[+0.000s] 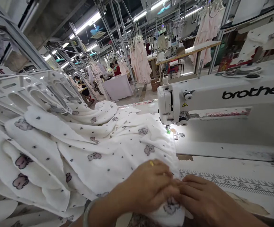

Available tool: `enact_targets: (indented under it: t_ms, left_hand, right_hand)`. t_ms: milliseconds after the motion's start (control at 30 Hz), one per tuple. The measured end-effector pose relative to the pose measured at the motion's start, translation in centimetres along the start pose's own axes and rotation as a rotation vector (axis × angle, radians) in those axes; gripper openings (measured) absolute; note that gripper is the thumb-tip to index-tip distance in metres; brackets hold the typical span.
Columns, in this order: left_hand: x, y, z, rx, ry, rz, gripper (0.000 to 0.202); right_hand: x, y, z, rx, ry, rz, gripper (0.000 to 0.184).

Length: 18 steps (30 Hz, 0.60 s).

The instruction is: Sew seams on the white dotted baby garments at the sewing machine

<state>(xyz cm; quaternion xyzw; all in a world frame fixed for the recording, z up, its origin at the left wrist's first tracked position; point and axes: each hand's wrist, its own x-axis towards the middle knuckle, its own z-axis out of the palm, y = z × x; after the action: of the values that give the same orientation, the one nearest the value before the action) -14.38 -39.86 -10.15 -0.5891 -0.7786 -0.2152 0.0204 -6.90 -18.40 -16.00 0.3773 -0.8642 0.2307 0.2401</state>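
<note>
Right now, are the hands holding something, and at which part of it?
Both the left hand and the right hand pinch the white printed fabric at its near edge, in front of the sewing machine.

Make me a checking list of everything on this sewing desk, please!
Surface: white sewing table with a printed ruler strip along the front.
Job's things: white soft fabric with pink animal prints, piled at left and reaching the needle of the white Brother sewing machine.
Clutter: white plastic frame over the fabric pile.
Hands: left hand, with a gold ring, and right hand pinch the fabric's near edge together.
Cables: nothing seen.
Surroundings: pink garments hanging on racks, ceiling strip lights, people seated at far tables.
</note>
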Motion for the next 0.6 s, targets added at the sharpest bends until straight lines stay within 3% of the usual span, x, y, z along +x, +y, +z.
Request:
enact_targets:
  t_ms: [100, 200, 300, 467, 600]
  left_hand:
    - [3.5, -3.3, -0.9, 0.263, -0.01, 0.01, 0.027]
    - [6.6, -6.6, 0.4, 0.443, -0.183, 0.03, 0.028]
    - [8.4, -8.1, 1.6, 0.548, -0.327, 0.066, 0.019]
    - [9.3, -7.8, 1.6, 0.658, -0.36, 0.181, 0.016]
    - [9.4, -8.2, 1.7, 0.675, -0.284, 0.317, 0.018]
  right_hand:
    - [1.7, 1.0, -1.4, 0.18, -0.194, -0.005, 0.036]
    - [3.0, 2.0, -2.4, 0.272, -0.385, 0.026, 0.021]
    - [3.9, 2.9, -2.8, 0.296, -0.515, 0.038, 0.02]
    - [4.9, 4.8, -2.1, 0.418, -0.521, -0.042, 0.018]
    - [4.4, 5.9, -1.0, 0.487, -0.431, -0.139, 0.02]
